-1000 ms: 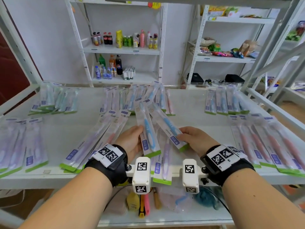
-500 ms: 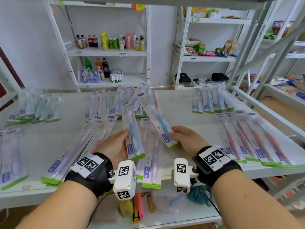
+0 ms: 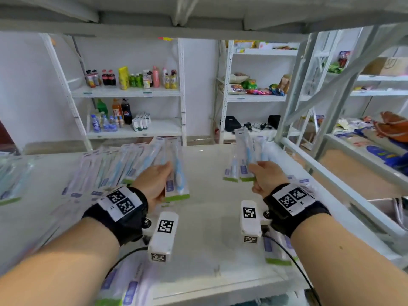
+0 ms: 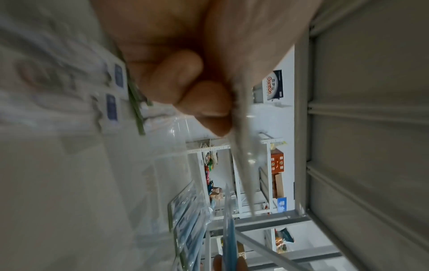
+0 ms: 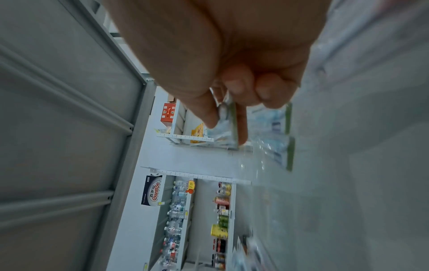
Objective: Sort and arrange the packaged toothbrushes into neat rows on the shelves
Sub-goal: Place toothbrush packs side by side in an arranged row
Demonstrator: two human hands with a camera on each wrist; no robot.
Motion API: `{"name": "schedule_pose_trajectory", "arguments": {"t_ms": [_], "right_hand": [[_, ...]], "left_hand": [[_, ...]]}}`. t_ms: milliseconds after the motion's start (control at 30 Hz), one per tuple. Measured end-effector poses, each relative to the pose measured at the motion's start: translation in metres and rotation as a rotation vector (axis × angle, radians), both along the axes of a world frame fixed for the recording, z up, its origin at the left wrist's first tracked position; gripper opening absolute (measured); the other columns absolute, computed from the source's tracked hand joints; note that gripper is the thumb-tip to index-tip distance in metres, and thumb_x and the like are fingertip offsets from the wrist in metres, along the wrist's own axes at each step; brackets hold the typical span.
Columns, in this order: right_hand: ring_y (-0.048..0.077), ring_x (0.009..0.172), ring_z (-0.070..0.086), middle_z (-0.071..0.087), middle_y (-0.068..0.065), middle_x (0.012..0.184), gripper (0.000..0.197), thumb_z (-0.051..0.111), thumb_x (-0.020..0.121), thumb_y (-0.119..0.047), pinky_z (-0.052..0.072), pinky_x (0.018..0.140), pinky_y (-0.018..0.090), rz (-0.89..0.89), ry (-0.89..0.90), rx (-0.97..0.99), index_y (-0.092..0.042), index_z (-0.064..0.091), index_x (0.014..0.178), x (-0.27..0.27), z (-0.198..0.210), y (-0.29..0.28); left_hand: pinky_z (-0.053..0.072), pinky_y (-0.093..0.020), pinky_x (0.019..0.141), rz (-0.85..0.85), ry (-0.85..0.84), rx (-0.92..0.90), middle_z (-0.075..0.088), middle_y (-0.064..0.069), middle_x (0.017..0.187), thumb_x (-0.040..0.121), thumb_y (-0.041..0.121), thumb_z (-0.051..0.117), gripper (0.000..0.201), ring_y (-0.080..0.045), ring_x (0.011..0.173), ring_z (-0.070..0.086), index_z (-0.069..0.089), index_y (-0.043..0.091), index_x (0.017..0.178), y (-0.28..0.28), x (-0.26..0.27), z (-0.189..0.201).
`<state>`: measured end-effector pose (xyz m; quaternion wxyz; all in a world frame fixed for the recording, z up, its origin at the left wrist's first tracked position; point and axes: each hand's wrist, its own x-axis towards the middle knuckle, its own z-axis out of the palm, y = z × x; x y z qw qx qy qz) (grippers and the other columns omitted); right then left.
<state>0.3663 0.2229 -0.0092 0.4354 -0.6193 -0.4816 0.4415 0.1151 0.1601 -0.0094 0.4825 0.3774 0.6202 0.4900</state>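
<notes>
Holding one blue-toothbrush pack in each hand above the white metal shelf, long axes running away from the body.

Shelf first: rows of flat clear-plastic toothbrush packs with green bottom strips lie fanned at far left; a shorter row of blue-brush packs lies at far right, just beside the right hand. Right hand, thumb and fingers pinched on the green-strip end of a clear pack with a blue toothbrush, tilted up and pointing away, directly over that right-hand row; judged nearer to a placement. Left hand grips a second clear pack with a light-blue toothbrush by its lower edge, well apart from the right row, nearer the left fan. Both wrist views show fingers curled on thin plastic; motion blur hides print detail.
</notes>
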Motion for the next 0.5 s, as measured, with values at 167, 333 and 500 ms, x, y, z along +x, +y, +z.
{"name": "schedule_pose_trajectory", "arguments": {"t_ms": [167,333,500], "right_hand": [[0.021,0.041,0.038,0.041,0.009,0.044,0.020,0.044,0.085,-0.003,0.037,0.049,0.030,-0.020,-0.102,-0.084,-0.007,0.046,0.065,0.036,0.008,0.045],[0.013,0.056,0.044,0.044,0.001,0.068,0.028,0.048,0.091,-0.010,0.042,0.036,0.017,0.050,-0.275,-0.106,-0.018,0.040,0.066,0.051,0.008,0.074],[0.015,0.059,0.044,0.046,0.003,0.076,0.028,0.049,0.091,-0.010,0.044,0.042,0.018,0.095,-0.388,-0.108,-0.019,0.038,0.066,0.059,0.004,0.089]], "left_hand": [[0.053,-0.049,0.084,-0.086,-0.052,-0.050,0.057,-0.028,0.096,0.096,0.016,0.044,0.026,-0.033,0.085,0.055,0.060,-0.003,0.099,0.044,0.040,-0.001],[0.045,-0.024,0.047,-0.083,0.035,-0.075,0.055,-0.003,0.054,0.093,0.010,0.041,0.027,-0.017,0.050,0.056,0.048,0.009,0.066,0.078,0.069,0.000],[0.035,-0.029,0.071,-0.157,0.330,-0.017,0.048,-0.001,0.042,0.096,0.024,0.039,0.038,-0.022,0.060,0.043,0.046,0.011,0.061,0.114,0.097,-0.005]]}}
